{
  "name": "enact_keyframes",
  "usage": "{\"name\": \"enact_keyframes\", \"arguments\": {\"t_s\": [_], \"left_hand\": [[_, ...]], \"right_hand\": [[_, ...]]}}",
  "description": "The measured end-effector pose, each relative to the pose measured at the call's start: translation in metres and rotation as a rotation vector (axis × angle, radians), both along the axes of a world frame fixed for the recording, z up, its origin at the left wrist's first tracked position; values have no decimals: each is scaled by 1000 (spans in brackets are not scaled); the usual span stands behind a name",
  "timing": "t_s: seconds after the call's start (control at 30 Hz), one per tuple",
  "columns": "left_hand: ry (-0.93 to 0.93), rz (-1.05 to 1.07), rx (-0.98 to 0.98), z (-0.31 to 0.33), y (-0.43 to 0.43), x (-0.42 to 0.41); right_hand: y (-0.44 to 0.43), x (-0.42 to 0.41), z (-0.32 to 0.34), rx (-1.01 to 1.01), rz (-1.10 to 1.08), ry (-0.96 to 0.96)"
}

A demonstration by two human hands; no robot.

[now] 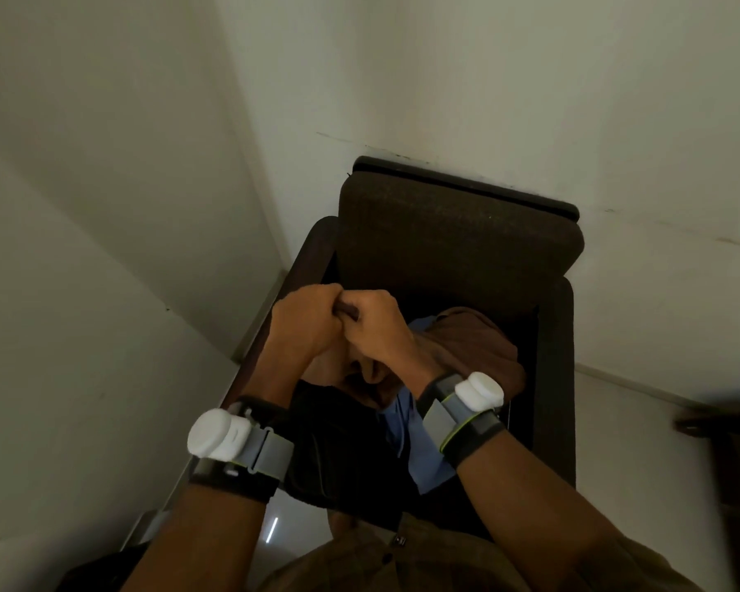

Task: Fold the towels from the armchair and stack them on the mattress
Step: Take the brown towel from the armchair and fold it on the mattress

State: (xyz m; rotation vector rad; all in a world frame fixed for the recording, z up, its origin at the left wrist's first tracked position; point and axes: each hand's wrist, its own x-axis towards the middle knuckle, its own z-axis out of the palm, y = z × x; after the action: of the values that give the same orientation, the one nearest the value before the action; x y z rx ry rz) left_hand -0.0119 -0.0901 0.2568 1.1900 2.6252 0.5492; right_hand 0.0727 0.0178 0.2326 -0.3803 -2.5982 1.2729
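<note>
Two pale greenish walls (445,70) meet in a corner toward eleven o'clock. A dark brown armchair (458,232) backs onto the far wall; pale floor (633,429) shows at four o'clock.

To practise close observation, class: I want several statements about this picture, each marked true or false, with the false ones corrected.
1. Both hands hold the same cloth. True: the left hand and the right hand pinch an edge of the brown towel between them.
2. The blue towel lies folded on a mattress. False: it lies loose on the armchair seat, and no mattress is in view.
3. The armchair's back stands against a wall. True.
4. Both wrists are bare. False: each wears a band carrying a white device.
</note>
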Motion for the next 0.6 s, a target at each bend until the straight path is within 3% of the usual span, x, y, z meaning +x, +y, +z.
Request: {"name": "enact_keyframes", "arguments": {"t_s": [0.13, 0.3, 0.37, 0.43, 0.5, 0.6], "left_hand": [[32, 187, -48, 14, 2, -6], [-24, 522, 427, 33, -16, -45], [-24, 635, 469, 30, -22, -57], [-55, 705, 498, 22, -27, -63], [-84, 673, 461, 9, -31, -59], [-207, 431, 413, -8, -27, -42]], "right_hand": [[-2, 13, -13, 24, -123, 9], [23, 72, -83, 107, -376, -214], [24, 89, -103, 96, -516, -267], [20, 85, -90, 41, -561, -200], [18, 66, -63, 40, -492, -113], [13, 26, -16, 119, -353, -70]]}}
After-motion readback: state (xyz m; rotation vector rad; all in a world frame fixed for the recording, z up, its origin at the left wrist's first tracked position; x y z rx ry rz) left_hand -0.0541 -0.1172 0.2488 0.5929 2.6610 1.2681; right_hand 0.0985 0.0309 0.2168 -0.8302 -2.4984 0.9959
